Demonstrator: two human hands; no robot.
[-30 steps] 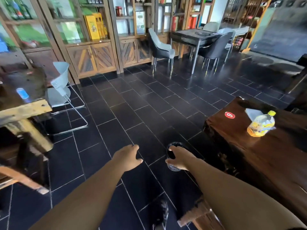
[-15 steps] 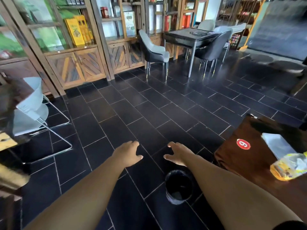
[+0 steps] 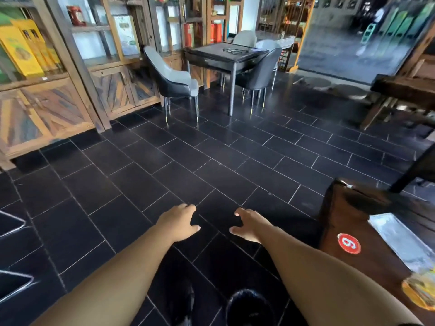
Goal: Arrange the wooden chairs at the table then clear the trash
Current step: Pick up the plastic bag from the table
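1. Hands: two – left hand (image 3: 179, 222), right hand (image 3: 250, 224), both empty.
2. Upholstered chairs at far table (image 3: 226, 56): three in view.
3. Red number sticker (image 3: 348, 243): one.
4. Yellow boxes (image 3: 22, 51) in cabinet: at least two.

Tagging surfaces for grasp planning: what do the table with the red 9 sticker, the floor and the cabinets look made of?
Table: dark wood, glossy brown with visible grain. Floor: black tiles, slight sheen, pale grout lines; likely stone or ceramic. Cabinets: rustic wood, slanted mixed-tone planks, glass panes above.
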